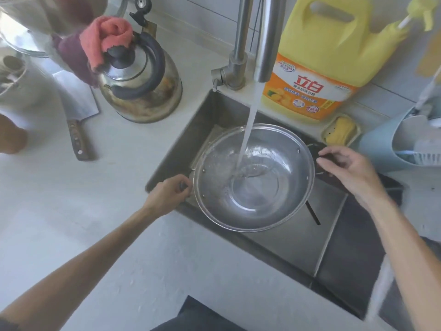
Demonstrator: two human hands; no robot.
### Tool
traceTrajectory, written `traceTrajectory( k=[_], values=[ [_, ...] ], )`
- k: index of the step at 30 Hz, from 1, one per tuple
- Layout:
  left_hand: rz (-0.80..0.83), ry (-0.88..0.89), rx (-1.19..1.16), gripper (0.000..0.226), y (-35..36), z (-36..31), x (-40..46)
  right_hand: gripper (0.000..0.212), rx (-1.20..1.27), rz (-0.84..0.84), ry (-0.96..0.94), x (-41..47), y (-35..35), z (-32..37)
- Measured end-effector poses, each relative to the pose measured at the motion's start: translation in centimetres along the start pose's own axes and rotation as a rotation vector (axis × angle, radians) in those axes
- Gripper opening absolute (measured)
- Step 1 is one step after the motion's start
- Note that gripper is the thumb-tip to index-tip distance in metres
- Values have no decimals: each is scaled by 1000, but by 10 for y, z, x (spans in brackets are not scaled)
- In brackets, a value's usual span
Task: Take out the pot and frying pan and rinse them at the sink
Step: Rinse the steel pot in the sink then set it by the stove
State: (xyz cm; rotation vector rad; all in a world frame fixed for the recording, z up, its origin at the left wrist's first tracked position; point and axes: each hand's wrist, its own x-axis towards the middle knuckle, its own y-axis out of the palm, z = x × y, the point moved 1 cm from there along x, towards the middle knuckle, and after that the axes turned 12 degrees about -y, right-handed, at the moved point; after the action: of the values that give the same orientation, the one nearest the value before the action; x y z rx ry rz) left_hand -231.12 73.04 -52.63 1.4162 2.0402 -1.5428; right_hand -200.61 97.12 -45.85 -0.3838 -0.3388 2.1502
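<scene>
A round, shallow pot (253, 177) of shiny polished steel is sitting tilted inside the rectangular brushed-steel sink (329, 237), its thin rim catching the light. A smooth white stream of water (248, 130) is falling from the cylindrical steel faucet (267, 39) into the bowl of the pot, splashing and pooling at the curved bottom. The left hand (167, 194) is curling its fingers around the small wire handle at the pot's left rim, gripping it. The right hand (346, 166) is hovering just beside the right rim, fingers loosely bent and holding nothing; whether the fingertips are touching the handle on that side cannot be told. A dark straight stick-like thing is lying in the sink under the pot's lower right edge.

On the pale, matte desk (95, 211) to the left, a dented, stained steel kettle (143, 87) with a thick black loop handle is standing, with a crumpled pink cloth (107, 37) draped over its lid. A broad flat cleaver (76, 111) with a riveted wooden grip is lying near it. Behind the sink a large yellow plastic detergent jug (322, 56) with an orange label is standing, and just beside it a yellow sponge (340, 132) is resting in a small oval dish. A pale blue plastic holder (381, 144) is sitting at the right edge.
</scene>
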Motion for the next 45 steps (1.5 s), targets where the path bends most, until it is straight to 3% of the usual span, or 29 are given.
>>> traceTrajectory(
  k=[4,7,10,13,16,18,22,27,32,35,39,43,45],
  values=[
    [-1,6,-146,13,21,-8,3,22,-47,42,-177,9,-9,30],
    [-128,17,-266,8,17,-13,7,32,-47,7,-219,4,-9,27],
    [-271,75,-260,16,-4,-19,4,34,-7,-87,-150,-8,1,0],
    [-346,173,-189,10,-32,-24,-3,33,92,-178,-31,-22,22,-34],
    [-395,305,-148,20,-57,-37,-13,26,217,-162,145,-34,48,-69],
    [-393,322,-135,20,-69,-46,-18,12,261,-89,250,-40,63,-87],
    [-296,211,-22,20,-75,-50,-19,11,272,-26,342,-40,66,-94],
    [-91,10,15,18,-47,-21,-3,15,69,-33,189,-15,30,-52],
    [44,-36,49,5,-6,-9,15,18,-113,21,-16,-1,8,-10],
    [7,-10,-68,13,8,-12,20,22,-109,-32,-89,-2,0,-1],
    [-171,80,-147,17,-1,-30,18,28,-69,-113,-114,-12,-1,-16],
    [-274,206,-142,26,-23,-37,13,31,-14,-153,-12,-29,15,-50],
    [-317,279,-126,18,-32,-40,8,35,13,-157,68,-38,28,-70]
  ],
)
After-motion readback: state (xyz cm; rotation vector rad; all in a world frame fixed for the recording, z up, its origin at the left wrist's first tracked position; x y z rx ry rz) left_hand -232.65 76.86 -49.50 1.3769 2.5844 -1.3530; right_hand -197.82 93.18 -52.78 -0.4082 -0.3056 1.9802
